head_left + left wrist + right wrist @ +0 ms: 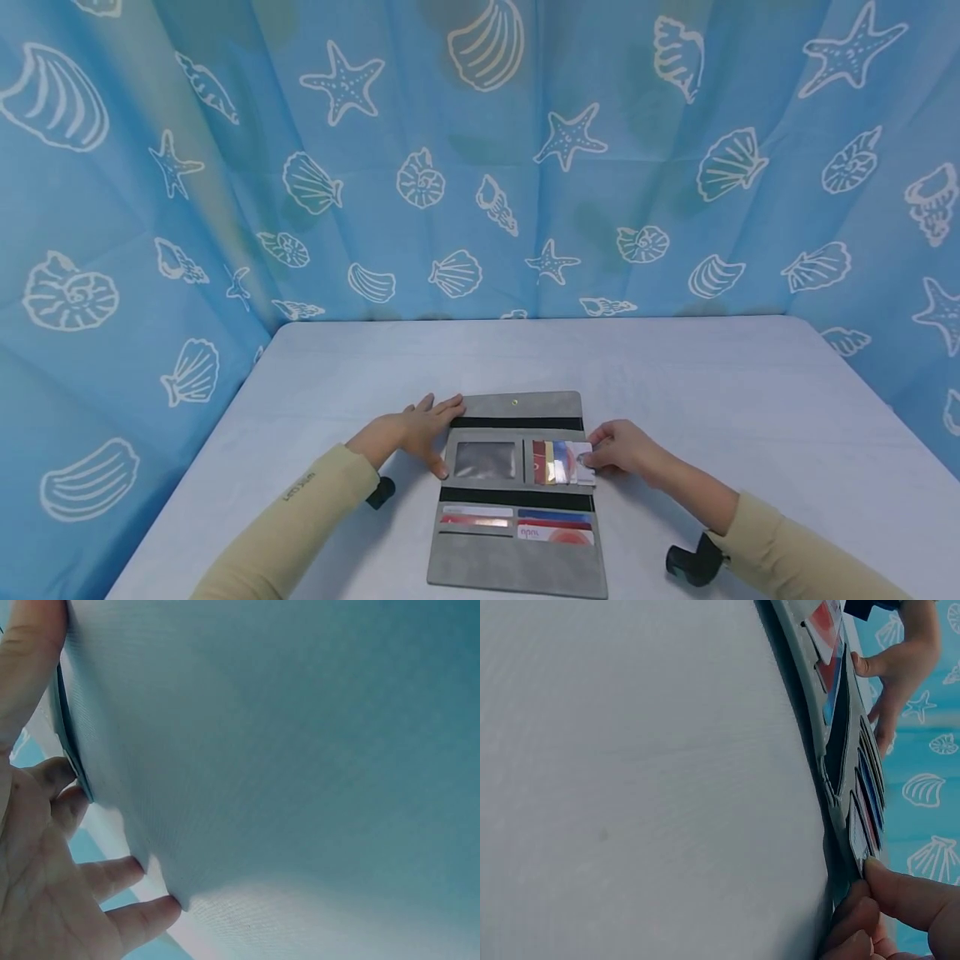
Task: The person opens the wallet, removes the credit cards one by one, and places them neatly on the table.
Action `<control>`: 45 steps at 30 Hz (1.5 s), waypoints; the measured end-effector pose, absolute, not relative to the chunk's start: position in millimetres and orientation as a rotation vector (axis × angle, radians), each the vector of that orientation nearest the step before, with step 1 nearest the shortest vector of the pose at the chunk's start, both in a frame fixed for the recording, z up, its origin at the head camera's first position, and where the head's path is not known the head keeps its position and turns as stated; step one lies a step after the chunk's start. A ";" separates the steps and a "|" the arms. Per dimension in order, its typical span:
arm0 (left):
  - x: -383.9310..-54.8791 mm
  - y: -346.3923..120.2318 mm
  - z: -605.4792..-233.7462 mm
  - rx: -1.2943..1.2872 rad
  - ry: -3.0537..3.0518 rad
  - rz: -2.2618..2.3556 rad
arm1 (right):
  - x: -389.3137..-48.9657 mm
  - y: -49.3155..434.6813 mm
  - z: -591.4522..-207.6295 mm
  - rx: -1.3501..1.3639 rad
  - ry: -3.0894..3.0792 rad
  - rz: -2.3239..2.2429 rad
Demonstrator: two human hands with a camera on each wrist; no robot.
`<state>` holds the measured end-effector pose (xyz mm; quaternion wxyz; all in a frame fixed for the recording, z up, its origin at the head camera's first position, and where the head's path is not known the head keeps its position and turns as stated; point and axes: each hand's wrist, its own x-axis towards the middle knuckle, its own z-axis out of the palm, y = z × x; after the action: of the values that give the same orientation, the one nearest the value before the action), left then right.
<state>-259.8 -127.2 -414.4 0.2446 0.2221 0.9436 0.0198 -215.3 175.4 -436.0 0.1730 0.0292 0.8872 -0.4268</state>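
Note:
A long grey wallet [517, 562] lies unfolded on the table, its card slots facing up. My left hand [423, 429] has its fingers spread at the wallet's left edge, fingertips by the top flap and thumb lower down. My right hand [626, 450] is at the right edge and pinches the outer end of a white card [577, 473] between thumb and fingers. That card overlaps several coloured cards [550, 462] in the middle panel. In the right wrist view, the thumb [900, 889] presses the card's edge, while the other fingers curl under the wallet's side.
Left of the cards is a clear window pocket [485, 460]. The lower panel holds more cards [555, 532] in two columns of slots. A white cloth covers the table [337, 367]. Behind it hangs a blue curtain [495, 158] with shells and starfish.

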 end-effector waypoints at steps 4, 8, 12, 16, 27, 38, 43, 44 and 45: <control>-259.0 -126.6 -413.8 0.610 2.576 0.051 | -215.0 179.2 -437.1 0.097 2.524 -1.202; -259.3 -126.5 -414.5 0.606 2.578 0.051 | -214.0 183.9 -436.3 0.104 2.533 -1.173; -260.0 -127.3 -415.1 0.603 2.580 0.055 | -213.8 192.0 -435.0 0.096 2.538 -1.144; -260.7 -128.1 -416.6 0.600 2.580 0.072 | -212.7 200.5 -434.7 0.111 2.527 -1.134; -259.7 -127.6 -416.3 0.618 2.586 0.059 | -205.8 214.1 -430.8 0.184 2.333 -1.314; -259.8 -127.4 -416.2 0.614 2.575 0.071 | -204.3 228.9 -437.2 0.244 2.208 -1.374; -260.3 -127.2 -416.5 0.618 2.572 0.072 | -202.5 235.7 -435.4 0.233 2.180 -1.407; -260.5 -127.3 -416.9 0.620 2.573 0.065 | -202.5 237.3 -434.8 0.232 2.178 -1.412; -260.7 -127.4 -417.3 0.623 2.576 0.062 | -202.4 239.1 -434.2 0.230 2.176 -1.416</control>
<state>-260.7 -127.4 -417.3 0.2428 0.2281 0.9426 0.0228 -202.4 239.1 -434.2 0.2643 0.0850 0.8052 -0.5240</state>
